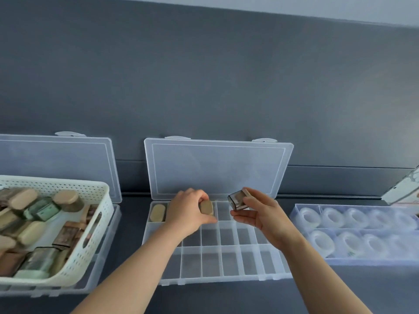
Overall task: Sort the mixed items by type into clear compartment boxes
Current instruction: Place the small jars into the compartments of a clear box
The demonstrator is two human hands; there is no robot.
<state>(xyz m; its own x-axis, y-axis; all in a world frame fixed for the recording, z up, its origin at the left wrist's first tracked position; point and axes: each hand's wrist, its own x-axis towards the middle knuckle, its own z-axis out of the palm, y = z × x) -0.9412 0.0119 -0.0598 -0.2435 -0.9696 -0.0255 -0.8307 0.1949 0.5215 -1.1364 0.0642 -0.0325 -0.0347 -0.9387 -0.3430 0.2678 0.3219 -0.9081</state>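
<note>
On the dark grey table (340,295), right in front of the person, a clear compartment box (217,281) lies open, its lid (217,168) standing up against the grey wall behind. The left hand (188,211) reaches over the far row of the box, fingers curled round a tan oval cap (206,207) held at the third compartment from the left; whether the cap already touches the bottom cannot be told. A second tan cap (158,213) lies flat in the far-left compartment, and the other compartments in view hold nothing. The right hand (260,216) hovers above the far right part of the box, thumb and fingers grasping a small smoky-grey see-through jar (238,201) tilted on its side, its base towards the left. To the left, a white perforated basket (90,252) filled with mixed small jars and tan caps sits on top of another open clear box (108,250), whose lid (56,159) also leans upright at the back. To the right, well apart from the hands, a clear tray (340,262) holds two rows of pale translucent rings, one per compartment.
</note>
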